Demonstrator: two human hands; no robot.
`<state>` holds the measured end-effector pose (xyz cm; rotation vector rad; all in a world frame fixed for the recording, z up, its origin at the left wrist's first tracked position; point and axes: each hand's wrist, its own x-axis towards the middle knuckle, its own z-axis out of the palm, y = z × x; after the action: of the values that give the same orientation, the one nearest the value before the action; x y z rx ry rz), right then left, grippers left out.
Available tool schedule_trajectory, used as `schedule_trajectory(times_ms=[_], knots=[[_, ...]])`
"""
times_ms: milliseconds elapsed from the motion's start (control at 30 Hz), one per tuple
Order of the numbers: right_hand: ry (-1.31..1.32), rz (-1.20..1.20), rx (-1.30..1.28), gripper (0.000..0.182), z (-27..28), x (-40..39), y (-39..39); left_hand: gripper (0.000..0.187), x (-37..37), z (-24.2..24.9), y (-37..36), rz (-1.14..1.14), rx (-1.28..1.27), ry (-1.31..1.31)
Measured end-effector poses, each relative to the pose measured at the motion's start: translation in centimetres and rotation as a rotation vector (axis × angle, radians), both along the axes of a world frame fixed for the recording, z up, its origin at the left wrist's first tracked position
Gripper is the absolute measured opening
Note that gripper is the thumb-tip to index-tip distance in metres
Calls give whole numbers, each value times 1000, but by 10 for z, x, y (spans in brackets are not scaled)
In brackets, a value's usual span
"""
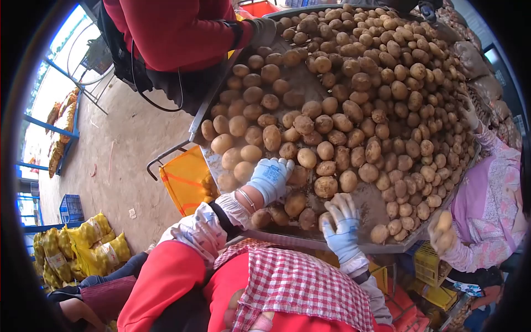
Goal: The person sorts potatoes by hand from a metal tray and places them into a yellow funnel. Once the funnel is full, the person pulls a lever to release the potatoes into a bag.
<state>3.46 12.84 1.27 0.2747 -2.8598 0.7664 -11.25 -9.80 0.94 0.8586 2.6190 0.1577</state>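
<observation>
Two gloved hands, left (270, 176) and right (343, 224), rest on countless potatoes (354, 88).

Both gloved hands lie flat on the potatoes (354, 94) that cover the metal tabletop (310, 242): the left hand (269, 178) with fingers spread, the right hand (343, 227) near the front edge. Beside the tabletop hangs an orange sack (185, 180), and a co-worker's gloved hand (442, 235) holds one potato.

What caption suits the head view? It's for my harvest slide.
Gloved left hand and right hand rest on potatoes heaped on a metal sorting table.
</observation>
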Motion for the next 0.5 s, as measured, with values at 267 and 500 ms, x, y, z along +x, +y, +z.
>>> schedule_trajectory(times_ms=[267, 500], knots=[[-542, -331, -1704, 46, 20, -37, 2, 52, 2, -12, 34, 28, 1047, -235], [-739, -309, -1943, 56, 5, -29, 20, 36, -4, 10, -58, 51, 639, 246]])
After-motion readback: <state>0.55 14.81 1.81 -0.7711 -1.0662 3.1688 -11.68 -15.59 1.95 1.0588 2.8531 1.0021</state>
